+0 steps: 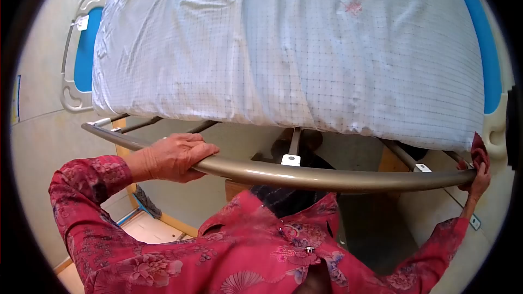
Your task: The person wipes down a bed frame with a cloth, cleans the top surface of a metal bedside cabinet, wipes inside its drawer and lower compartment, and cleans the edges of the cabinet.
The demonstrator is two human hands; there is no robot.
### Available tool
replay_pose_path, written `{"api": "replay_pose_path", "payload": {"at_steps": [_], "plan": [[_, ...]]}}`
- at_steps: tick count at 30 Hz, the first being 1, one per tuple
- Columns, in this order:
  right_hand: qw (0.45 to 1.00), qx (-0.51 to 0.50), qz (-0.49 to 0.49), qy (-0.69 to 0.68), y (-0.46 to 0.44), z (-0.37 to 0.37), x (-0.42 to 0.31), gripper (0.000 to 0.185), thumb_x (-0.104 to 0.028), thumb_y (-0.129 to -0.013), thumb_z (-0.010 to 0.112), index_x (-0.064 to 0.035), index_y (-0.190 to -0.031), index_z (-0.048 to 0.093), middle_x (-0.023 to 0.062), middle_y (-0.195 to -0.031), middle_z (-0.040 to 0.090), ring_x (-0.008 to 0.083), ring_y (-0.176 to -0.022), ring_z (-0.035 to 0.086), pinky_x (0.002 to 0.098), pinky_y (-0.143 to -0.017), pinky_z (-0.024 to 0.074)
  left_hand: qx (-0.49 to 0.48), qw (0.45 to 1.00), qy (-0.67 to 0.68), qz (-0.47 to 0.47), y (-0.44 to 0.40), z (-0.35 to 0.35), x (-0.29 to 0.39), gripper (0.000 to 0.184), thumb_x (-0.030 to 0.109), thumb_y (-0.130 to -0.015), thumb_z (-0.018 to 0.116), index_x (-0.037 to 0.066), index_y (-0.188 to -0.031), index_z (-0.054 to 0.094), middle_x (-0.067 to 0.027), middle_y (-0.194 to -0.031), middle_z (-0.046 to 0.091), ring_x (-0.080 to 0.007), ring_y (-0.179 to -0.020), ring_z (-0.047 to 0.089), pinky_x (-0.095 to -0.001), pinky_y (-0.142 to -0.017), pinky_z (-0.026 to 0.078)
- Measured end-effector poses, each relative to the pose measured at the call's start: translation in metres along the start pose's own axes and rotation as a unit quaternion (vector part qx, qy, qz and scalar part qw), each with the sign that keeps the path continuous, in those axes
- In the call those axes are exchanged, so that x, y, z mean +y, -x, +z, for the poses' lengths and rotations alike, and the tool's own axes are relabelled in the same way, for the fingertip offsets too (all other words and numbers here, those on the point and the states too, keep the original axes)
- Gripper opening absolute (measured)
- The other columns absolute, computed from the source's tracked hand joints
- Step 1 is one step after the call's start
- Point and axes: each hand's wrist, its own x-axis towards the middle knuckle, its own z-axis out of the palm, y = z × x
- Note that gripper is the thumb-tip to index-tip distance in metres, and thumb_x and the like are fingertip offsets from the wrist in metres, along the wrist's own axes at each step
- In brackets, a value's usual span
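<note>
My left hand [177, 158] is closed around the left part of a bronze metal bed rail [305, 177], thumb lying along its top. The rail curves along the near side of a bed, on several posts with white brackets. At its far right end, my right hand [479, 179] is closed on a dark red cloth [479, 150], part of which sticks up above the fingers. This hand is against the rail's end; some of its fingers are hidden. Beyond the rail lies a mattress with a pale checked sheet [327, 71].
The bed has a blue and beige end panel [90, 49] on the left and another end panel [487, 54] on the right. Below the left arm, a grey-fringed mop or brush [147, 202] is near a wooden edge. Dark shapes are under the bed, partly hidden.
</note>
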Motion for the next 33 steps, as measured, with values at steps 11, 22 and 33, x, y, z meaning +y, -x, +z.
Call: {"api": "replay_pose_path", "payload": {"at_steps": [11, 22, 33], "plan": [[0.992, 0.052, -0.112, 0.039, -0.004, 0.017, -0.015, 0.055, -0.043, -0.099, 0.045, 0.0030, -0.117, 0.067, 0.0203, -0.108, 0.071, 0.0326, -0.096, 0.069, 0.0415, -0.086, 0.0506, 0.135, 0.988, -0.069, -0.040, 0.013, 0.033, 0.012, 0.037, 0.018, -0.077, 0.076, 0.005, -0.104, 0.055, -0.0126, -0.080, 0.061, -0.0356, -0.076, 0.064, -0.0435, -0.068, 0.052], [0.978, 0.045, -0.187, 0.085, 0.091, 0.094, -0.203, 0.057, -0.050, -0.092, 0.045, -0.0006, -0.108, 0.070, 0.0230, -0.090, 0.071, 0.0327, -0.080, 0.071, 0.0442, -0.070, 0.0542, 0.184, 0.967, -0.151, -0.092, 0.014, 0.033, 0.027, 0.026, 0.024, -0.086, 0.070, 0.004, -0.100, 0.060, -0.0134, -0.075, 0.066, -0.0292, -0.071, 0.066, -0.0417, -0.070, 0.051], [0.862, 0.182, -0.472, 0.033, 0.301, 0.216, -0.381, 0.036, -0.028, -0.094, 0.051, -0.0051, -0.075, 0.071, 0.0160, -0.068, 0.067, 0.0298, -0.068, 0.068, 0.0446, -0.070, 0.0547, 0.259, 0.944, -0.195, -0.064, -0.011, 0.038, 0.041, 0.028, 0.024, -0.080, 0.070, 0.001, -0.094, 0.061, -0.0171, -0.068, 0.059, -0.0336, -0.064, 0.058, -0.0427, -0.066, 0.047]]}}
